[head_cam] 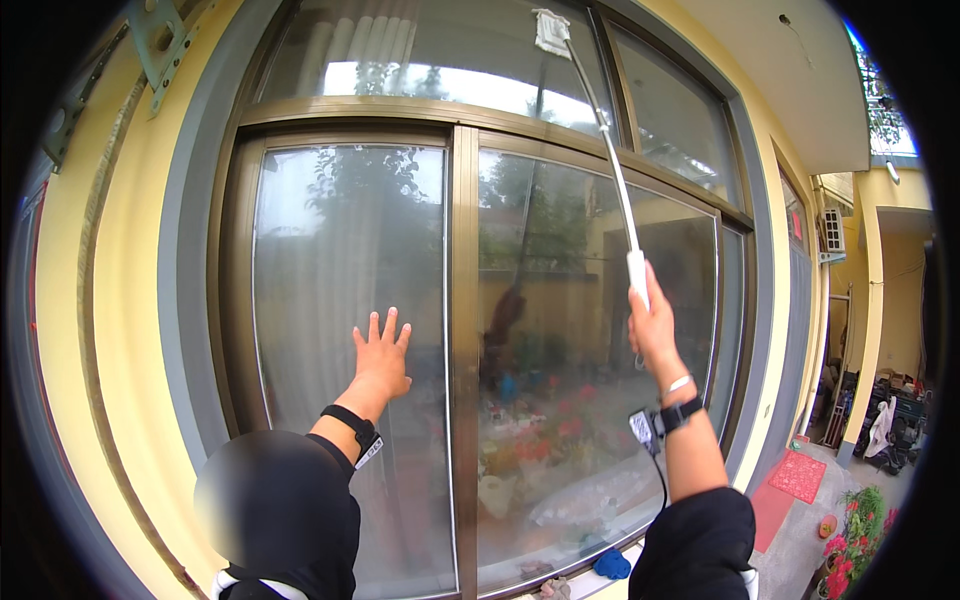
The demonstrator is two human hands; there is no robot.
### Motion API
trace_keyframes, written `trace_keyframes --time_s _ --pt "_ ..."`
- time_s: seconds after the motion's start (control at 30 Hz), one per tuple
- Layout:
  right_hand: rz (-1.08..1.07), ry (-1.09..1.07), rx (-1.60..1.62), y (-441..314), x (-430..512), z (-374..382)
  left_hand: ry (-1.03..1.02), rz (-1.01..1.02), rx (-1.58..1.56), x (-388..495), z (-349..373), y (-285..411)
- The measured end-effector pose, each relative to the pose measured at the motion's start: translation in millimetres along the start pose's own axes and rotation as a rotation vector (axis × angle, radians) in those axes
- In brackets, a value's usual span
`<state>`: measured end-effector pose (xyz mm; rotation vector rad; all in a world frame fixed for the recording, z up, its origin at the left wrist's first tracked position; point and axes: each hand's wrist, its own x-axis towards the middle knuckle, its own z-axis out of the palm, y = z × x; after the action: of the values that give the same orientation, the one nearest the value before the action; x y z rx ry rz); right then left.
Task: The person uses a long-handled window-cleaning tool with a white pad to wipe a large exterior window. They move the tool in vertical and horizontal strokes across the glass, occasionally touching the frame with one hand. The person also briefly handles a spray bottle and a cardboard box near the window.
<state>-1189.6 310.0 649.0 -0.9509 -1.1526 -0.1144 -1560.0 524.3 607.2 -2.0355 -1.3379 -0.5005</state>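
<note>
My right hand is closed around the white handle of a long metal telescopic pole. At the pole's far end, a white cloth-covered cleaning head is up by the upper window pane; whether it touches the glass I cannot tell. My left hand, empty and with fingers spread, is at the left glass pane, and its contact with the glass is unclear. A brown metal frame divides the lower panes. The right pane shows reflections of plants and the pole.
On the sill at the bottom lie a blue cloth and a crumpled brownish cloth. Potted red flowers and a red mat are at the lower right. A metal bracket juts from the wall at the upper left.
</note>
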Motion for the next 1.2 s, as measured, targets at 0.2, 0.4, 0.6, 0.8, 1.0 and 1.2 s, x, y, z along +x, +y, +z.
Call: trace_keyframes --time_s 0.2,0.4,0.6,0.8,1.0,1.2 --pt "0.014 0.096 -0.153 -103.0 152.3 8.9 -0.014 -0.012 -0.009 -3.4 -3.2 -0.5" --pt "0.088 0.072 -0.163 -48.1 129.6 -42.2 -0.041 -0.011 -0.020 -2.7 -5.0 -1.0" --pt "0.084 0.071 -0.155 105.1 -45.2 -94.1 -0.022 -0.003 -0.013 -1.1 -2.5 2.7" --pt "0.141 0.044 -0.097 168.7 -183.0 -121.7 -0.016 0.001 -0.012 -0.2 -1.3 3.2" --pt "0.103 0.036 -0.146 140.4 -144.5 -94.8 -0.023 -0.006 -0.010 -0.8 -4.6 5.4" --pt "0.154 0.020 -0.008 67.4 -11.7 -48.7 -0.023 -0.016 -0.026 -1.8 -6.0 5.6"
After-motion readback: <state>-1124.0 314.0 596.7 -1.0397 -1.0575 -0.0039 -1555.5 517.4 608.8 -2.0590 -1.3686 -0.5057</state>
